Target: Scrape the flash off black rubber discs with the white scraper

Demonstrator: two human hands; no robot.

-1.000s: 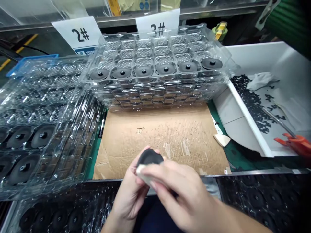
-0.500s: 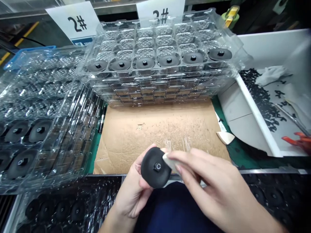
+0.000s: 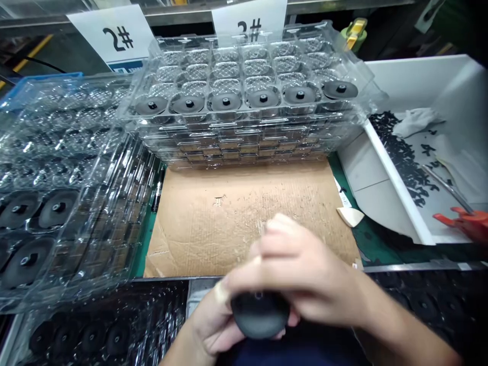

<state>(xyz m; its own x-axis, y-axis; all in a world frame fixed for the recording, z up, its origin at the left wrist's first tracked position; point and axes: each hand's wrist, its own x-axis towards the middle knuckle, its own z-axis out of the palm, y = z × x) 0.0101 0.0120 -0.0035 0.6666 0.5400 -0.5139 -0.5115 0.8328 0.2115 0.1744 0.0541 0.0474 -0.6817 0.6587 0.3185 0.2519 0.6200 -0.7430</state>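
My left hand (image 3: pixel 213 323) is closed around the edge of a black rounded disc (image 3: pixel 261 317) with a small hollow stud at its centre. The disc is held low, near the front edge of the bench. My right hand (image 3: pixel 301 269), smeared by motion, reaches across the top of the disc and hides its upper part. Its fingers are bent together, and at their tips a small cream-coloured piece (image 3: pixel 221 293) shows at the disc's left rim. A similar cream wedge (image 3: pixel 349 216) lies at the right edge of the cardboard sheet (image 3: pixel 229 218).
Stacked clear plastic trays (image 3: pixel 236 127) stand behind the cardboard, with black discs in the top tray's front row. More trays (image 3: pixel 110 188) stand at left. At right, a white bin (image 3: pixel 400 188) holds small black parts and a red-handled tool (image 3: pixel 463 218).
My right hand has swung left over the disc, carrying the cream piece from its right rim to its left. The disc has dropped slightly toward me and tilted.
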